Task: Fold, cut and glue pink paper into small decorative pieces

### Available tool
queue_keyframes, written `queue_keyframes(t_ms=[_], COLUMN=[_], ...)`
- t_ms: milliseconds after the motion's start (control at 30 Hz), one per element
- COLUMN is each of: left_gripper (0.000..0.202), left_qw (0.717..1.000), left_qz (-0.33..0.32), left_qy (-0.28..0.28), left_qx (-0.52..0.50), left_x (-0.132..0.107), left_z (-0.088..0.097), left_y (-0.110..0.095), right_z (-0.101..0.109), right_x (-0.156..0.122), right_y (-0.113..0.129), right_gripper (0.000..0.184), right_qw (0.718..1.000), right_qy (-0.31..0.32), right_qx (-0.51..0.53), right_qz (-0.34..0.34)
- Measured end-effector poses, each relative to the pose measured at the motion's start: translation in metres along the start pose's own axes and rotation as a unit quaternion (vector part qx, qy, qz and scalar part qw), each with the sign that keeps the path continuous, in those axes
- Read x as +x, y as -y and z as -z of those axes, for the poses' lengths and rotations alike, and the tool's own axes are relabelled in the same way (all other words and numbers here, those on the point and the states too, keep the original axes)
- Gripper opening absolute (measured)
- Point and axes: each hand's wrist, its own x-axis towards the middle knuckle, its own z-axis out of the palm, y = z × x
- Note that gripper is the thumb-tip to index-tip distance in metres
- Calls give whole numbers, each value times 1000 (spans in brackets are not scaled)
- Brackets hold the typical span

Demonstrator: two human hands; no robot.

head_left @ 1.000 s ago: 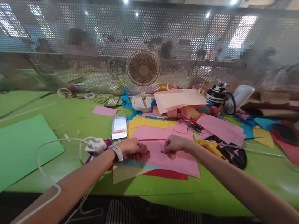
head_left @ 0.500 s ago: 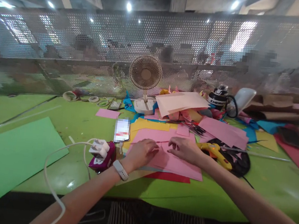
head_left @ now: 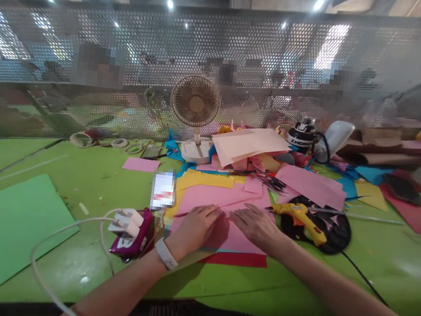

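Note:
My left hand (head_left: 195, 230), a white band on its wrist, lies on a sheet of pink paper (head_left: 210, 195) with its fingers stretched forward. Flat on the same sheet to the right is my right hand (head_left: 258, 228), fingers extended toward the left hand. A narrow gap separates the two hands. Between and ahead of them a thin edge or crease runs across the pink paper; whether it is a fold or a separate strip I cannot tell. Red paper (head_left: 237, 259) shows under the near edge, and yellow paper (head_left: 211, 179) lies behind.
Right of the hands, a yellow glue gun (head_left: 300, 220) rests on a black round item. Scissors (head_left: 274, 183) lie behind. At left are a phone (head_left: 163, 190), a purple power strip (head_left: 135, 238) with white plugs and cable, and green card (head_left: 8, 231). A fan (head_left: 196, 103) stands at the back.
My fingers were bent over the pink paper; now both hands lie flatter and straighter on it. The view has shifted, so the tabletop things appear a little further left.

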Motion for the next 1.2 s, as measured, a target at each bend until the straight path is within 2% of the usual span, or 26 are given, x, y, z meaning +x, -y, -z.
queue_keyframes(t_ms=[300,533,667,900,1000,1100,1200], left_gripper=[29,44,38,27,25,27,39], left_qw=[999,996,993,984,979,982,993], left_qz=[-7,7,20,41,29,11,3], left_qy=[15,13,15,19,27,33,31], left_qx=[-35,-90,-112,-174,-200,-186,-117], left_x=[1,1,1,-2,-3,-3,-3], left_z=[17,13,15,22,23,21,16], left_y=[-8,-3,0,0,1,3,7], right_z=[-1,6,3,3,2,-2,-5], right_x=[2,4,2,4,3,-1,-2], right_y=[1,-5,-5,-6,-9,-13,-16], right_gripper=[28,24,32,30,28,26,23], right_qw=[1000,999,999,997,993,988,983], right_qy=[-8,-9,3,-2,-15,-33,-34], right_qx=[24,53,52,77,114,148,173], right_qz=[-1,-2,4,-25,-24,-35,-56])
